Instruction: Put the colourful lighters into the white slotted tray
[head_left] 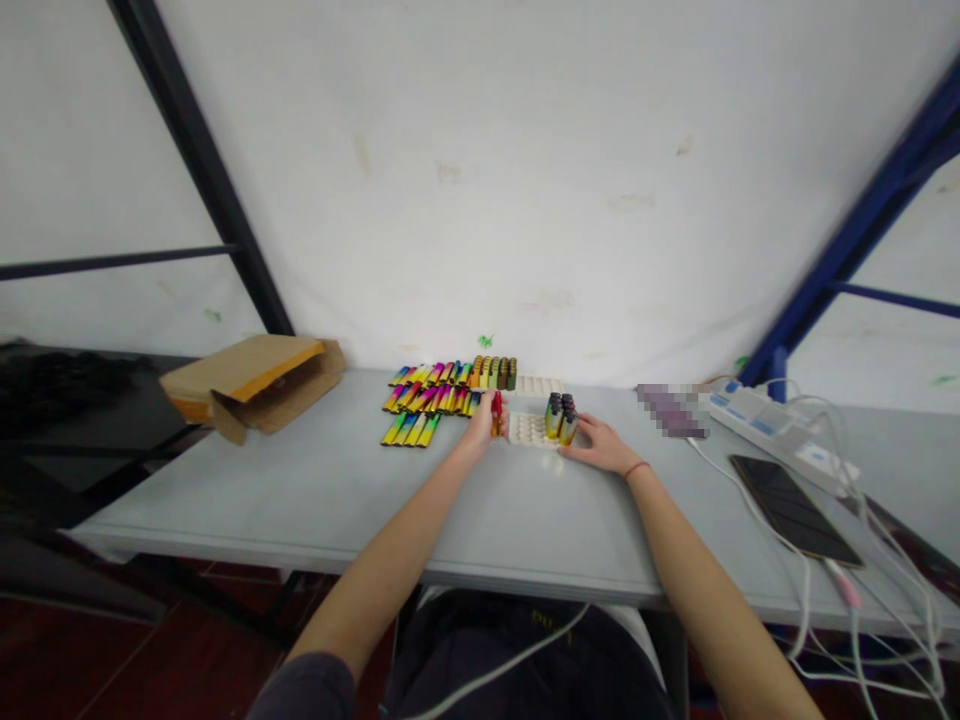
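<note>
My left hand is closed round a red and gold tube, held upright just left of the white tray; its fingers hide part of it. The white tray has round hollows. At its right end stand several clear-to-yellow tubes with dark tops, possibly lighters. My right hand curves round that end, its thumb at the front corner and its fingers beside the nearest tube. Rows of shiny rainbow-coloured tubes lie to the left of my left hand. Behind it, a block of yellow to dark green tubes stands upright.
A second white tray lies near the wall. An open brown cardboard box is at the left. On the right are a black phone, a white power strip, loose white cables and a blurred purple object.
</note>
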